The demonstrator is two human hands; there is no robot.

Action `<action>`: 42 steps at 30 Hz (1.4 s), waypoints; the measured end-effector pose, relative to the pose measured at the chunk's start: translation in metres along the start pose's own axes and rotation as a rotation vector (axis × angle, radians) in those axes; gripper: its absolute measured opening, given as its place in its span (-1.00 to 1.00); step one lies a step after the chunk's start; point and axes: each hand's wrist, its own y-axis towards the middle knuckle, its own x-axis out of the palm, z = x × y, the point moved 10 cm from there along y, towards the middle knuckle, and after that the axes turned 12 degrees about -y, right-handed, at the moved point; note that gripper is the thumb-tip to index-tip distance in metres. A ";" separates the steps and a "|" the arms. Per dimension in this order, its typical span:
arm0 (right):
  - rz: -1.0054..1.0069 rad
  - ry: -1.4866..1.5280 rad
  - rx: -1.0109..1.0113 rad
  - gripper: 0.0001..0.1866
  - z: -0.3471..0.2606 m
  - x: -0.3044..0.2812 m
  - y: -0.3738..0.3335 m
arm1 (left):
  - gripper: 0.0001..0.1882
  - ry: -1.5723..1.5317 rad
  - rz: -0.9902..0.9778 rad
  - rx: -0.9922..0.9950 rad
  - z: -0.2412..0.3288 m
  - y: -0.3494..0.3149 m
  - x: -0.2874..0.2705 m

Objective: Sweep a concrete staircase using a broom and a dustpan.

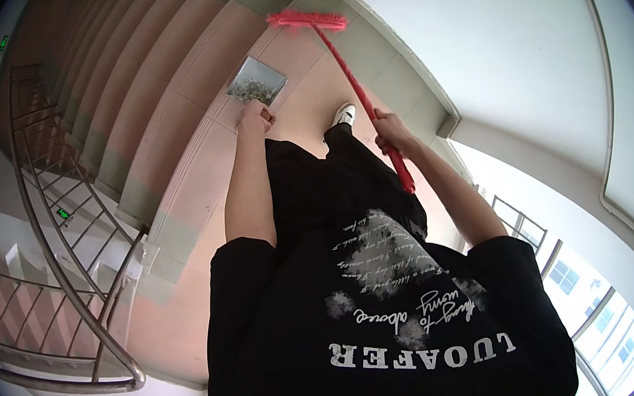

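Observation:
In my right hand (396, 133) is a red broom (349, 75), the fingers wrapped round its handle near the top end. The broom's wide red bristle head (308, 19) is farther off, close to the wall at the edge of the landing. My left hand (254, 117) is closed just behind a grey metal dustpan (257, 67), at the place of its handle; the handle itself is hidden by the hand. Dark dust and debris (255, 91) lie in the dustpan. The dustpan is to the left of the broom, over the edge of the landing.
Steps (151, 68) run down on the far left beside a metal handrail (48, 231). A white wall (501, 25) rises on the right, with a window (608, 313) at the lower right. My foot in a white shoe (344, 115) stands between dustpan and broom handle.

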 end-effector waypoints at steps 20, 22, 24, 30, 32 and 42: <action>-0.191 -0.055 -0.036 -0.48 0.113 -0.043 -0.157 | -0.85 -0.455 0.130 -0.248 -0.092 0.003 -0.010; -0.096 -0.145 -0.065 -0.47 0.103 -0.057 -0.156 | -0.85 -0.423 0.126 -0.282 -0.104 -0.003 -0.009; -0.067 -0.204 -0.077 -0.47 0.083 -0.069 -0.150 | -0.85 -0.413 0.100 -0.316 -0.113 -0.007 0.001; -0.025 -0.486 -0.149 -0.47 -0.002 -0.052 -0.142 | -0.86 -0.492 -0.073 -0.268 -0.130 -0.006 -0.055; -0.080 -0.660 -0.199 -0.48 -0.057 -0.012 -0.165 | -0.86 -0.556 -0.144 -0.253 -0.150 -0.014 -0.119; -0.366 -0.864 -0.251 -0.49 -0.226 0.106 -0.148 | -0.89 -0.854 -0.329 -0.118 -0.269 -0.026 -0.209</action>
